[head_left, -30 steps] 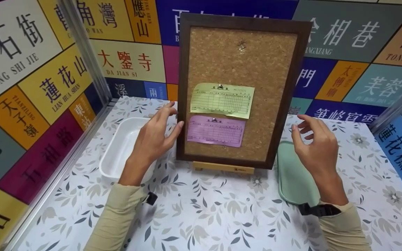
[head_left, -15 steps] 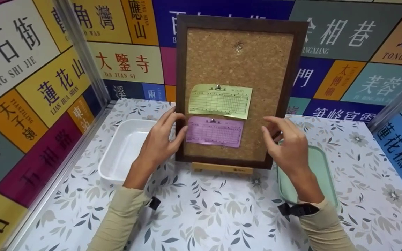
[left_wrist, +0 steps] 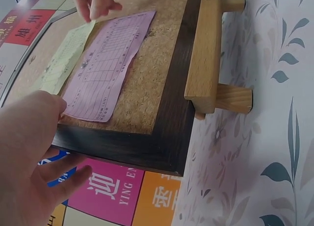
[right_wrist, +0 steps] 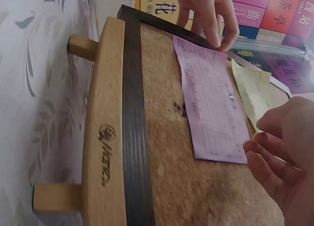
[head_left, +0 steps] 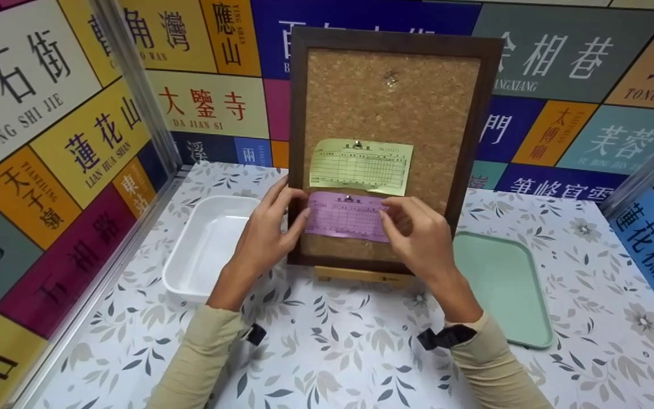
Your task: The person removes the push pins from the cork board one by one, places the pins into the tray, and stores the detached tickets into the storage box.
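Note:
A purple slip (head_left: 344, 217) is pinned to a dark-framed cork board (head_left: 406, 113), below a pale green slip (head_left: 361, 166). Along the board's left side is my left hand (head_left: 267, 227); its thumb and forefinger reach the slip's left end, while other fingers lie past the frame edge. Whether they pinch the paper I cannot tell. At the slip's other end, my right hand (head_left: 423, 238) has its thumb and forefinger bent towards each other, a gap between the tips. In the right wrist view that hand's fingertips (right_wrist: 257, 152) are close to the slip's end.
The board leans on a wooden stand (head_left: 364, 275). A white tray (head_left: 182, 284) stands to the left and a green tray (head_left: 506, 289) to the right, on a flower-patterned cloth (head_left: 332, 341). Sign-printed walls (head_left: 582, 51) enclose the back and sides.
My right hand has moved left, from over the green tray to the purple slip's right end. My left hand has shifted slightly right, its fingertips coming over the frame to the slip.

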The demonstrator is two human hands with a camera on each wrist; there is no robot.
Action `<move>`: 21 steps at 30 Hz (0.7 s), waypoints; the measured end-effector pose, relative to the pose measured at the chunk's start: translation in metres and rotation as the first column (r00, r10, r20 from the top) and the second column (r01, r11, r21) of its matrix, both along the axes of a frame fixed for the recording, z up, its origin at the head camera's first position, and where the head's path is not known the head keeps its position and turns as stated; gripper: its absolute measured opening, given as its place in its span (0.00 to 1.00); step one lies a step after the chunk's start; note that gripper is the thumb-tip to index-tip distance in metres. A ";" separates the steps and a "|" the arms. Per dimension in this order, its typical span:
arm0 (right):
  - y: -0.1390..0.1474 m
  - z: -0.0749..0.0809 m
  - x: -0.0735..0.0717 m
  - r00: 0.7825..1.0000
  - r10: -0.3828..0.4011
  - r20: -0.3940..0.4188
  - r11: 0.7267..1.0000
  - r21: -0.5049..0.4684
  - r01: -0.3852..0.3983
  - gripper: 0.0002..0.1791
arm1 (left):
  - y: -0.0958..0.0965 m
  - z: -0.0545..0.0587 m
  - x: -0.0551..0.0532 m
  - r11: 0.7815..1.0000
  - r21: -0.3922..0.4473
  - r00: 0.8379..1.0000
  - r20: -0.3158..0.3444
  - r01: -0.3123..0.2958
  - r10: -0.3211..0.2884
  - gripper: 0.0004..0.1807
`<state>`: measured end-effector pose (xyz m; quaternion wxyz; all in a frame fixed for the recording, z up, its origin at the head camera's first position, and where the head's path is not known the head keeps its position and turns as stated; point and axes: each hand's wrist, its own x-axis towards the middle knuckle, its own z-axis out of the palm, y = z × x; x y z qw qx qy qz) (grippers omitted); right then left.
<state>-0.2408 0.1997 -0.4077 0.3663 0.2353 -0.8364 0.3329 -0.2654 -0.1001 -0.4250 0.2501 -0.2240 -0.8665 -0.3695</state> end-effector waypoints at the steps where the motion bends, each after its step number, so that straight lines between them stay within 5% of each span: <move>1: -0.003 -0.001 -0.001 1.000 0.003 0.005 1.000 -0.002 -0.003 0.08 | 0.000 0.000 0.000 1.000 0.003 1.000 0.002 0.003 -0.003 0.14; 21: -0.047 -0.008 -0.021 0.999 0.014 0.051 0.997 -0.082 -0.010 0.05 | 0.003 -0.001 -0.002 1.000 -0.004 1.000 0.027 -0.007 0.007 0.14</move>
